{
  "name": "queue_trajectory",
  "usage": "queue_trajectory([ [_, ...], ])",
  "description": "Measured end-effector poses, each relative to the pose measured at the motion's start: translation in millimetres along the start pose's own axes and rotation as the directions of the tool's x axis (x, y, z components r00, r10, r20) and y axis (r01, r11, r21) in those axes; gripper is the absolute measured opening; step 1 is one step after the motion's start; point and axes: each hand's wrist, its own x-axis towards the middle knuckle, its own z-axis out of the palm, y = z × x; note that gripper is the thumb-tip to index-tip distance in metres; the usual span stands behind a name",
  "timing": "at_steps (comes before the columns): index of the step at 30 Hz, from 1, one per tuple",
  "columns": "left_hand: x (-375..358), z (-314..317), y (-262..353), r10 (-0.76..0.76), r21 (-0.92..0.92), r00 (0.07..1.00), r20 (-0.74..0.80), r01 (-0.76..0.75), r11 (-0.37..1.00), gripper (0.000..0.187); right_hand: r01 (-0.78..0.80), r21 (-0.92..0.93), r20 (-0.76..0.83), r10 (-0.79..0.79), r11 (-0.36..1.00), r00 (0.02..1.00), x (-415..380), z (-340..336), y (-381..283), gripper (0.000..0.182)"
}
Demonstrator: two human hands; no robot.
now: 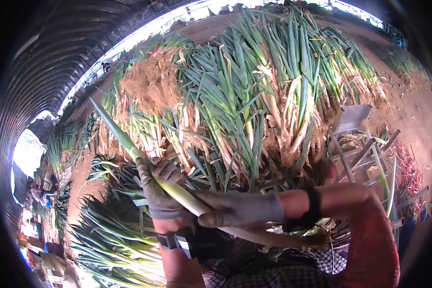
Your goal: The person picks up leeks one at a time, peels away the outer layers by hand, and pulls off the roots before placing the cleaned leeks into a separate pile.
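A single long green onion (185,198) lies slantwise across my body, its green leaf end pointing up to the left and its root end down to the right. My left hand (162,185), in a grey glove, is wrapped around the upper stalk where green turns pale. Lower down, my gloved right hand (242,209) grips the white shank between thumb and fingers. The root end (317,240) passes below my right forearm and is partly in shadow.
Large piles of green onions (249,91) stand ahead, with a tangle of brown roots (151,84) at left. More onions (117,245) lie at lower left. A metal frame (357,158) stands at right beside red ties (410,173). Other people (45,194) are at far left.
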Motion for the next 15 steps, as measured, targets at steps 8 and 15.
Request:
queue_trajectory([
  [8, -39, -61, 41, -0.009, -0.303, 0.959, -0.283, -0.081, 0.95, 0.026, 0.016, 0.618, -0.007, -0.014, 0.786, 1.0, -73, 64, 56, 0.068],
  [15, -119, -215, 171, 0.396, 0.21, 0.724, -0.565, -0.337, 0.918, 0.029, -0.4, 0.535, -0.368, 0.631, 0.744, 0.683, -295, 22, -20, 0.038],
])
